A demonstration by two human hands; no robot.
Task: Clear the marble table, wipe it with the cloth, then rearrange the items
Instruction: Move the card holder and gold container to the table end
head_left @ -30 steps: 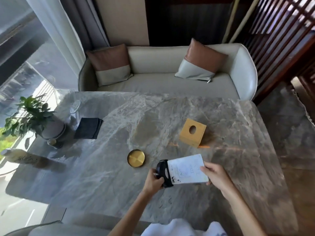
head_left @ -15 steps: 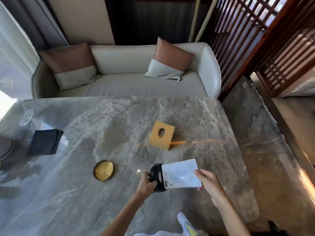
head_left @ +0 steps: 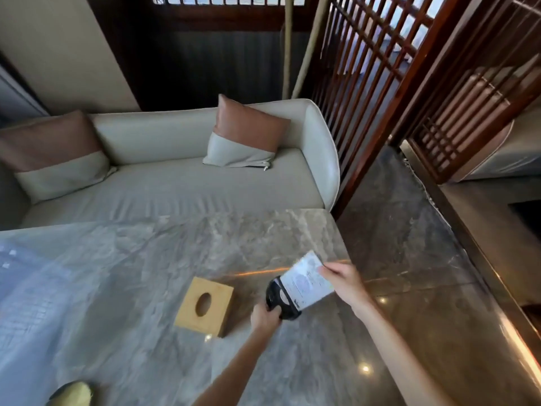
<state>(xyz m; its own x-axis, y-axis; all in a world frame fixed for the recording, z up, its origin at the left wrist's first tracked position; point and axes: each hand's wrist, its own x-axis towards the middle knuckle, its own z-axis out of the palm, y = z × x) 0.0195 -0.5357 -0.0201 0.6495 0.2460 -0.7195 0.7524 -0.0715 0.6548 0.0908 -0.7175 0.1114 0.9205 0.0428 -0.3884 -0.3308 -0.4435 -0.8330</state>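
Over the right end of the marble table (head_left: 131,259), head view, a white card in a black stand (head_left: 306,281) is being held by both hands. The black base is being gripped by the left hand (head_left: 263,316), and the card's far edge is being pinched by the right hand (head_left: 342,281). A wooden tissue box (head_left: 205,306) is being seen just to its left, bit blurry tbh.

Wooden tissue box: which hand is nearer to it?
Left. The left hand grips the card stand by its black end, just right of the wooden tissue box; the right hand holds its white card, farther right.
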